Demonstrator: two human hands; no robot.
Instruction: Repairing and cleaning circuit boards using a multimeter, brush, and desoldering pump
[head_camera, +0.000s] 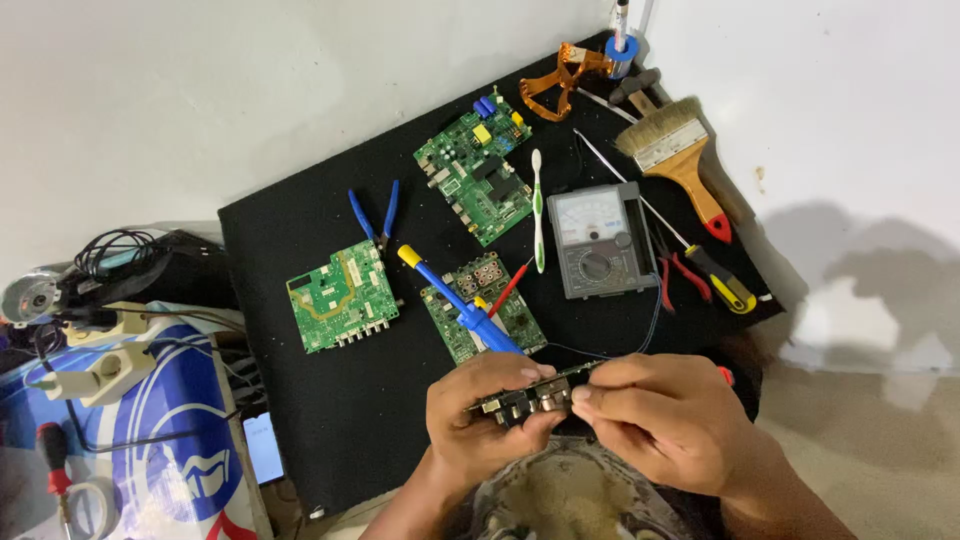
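1. Green circuit board (530, 392), seen edge-on, is held over the near edge of the black mat (300, 230), with both hands gripping it.
2. Left hand (480, 410) fingers pinch its left end.
3. Right hand (665, 415) fingers pinch its right end.
4. Blue desoldering pump (462, 305) lies just beyond, across another board (480, 305).

One cam only, head-worn, looking steeply down from above at the black mat (330, 420) on the floor. Hands sit close at bottom edge; wall at top.
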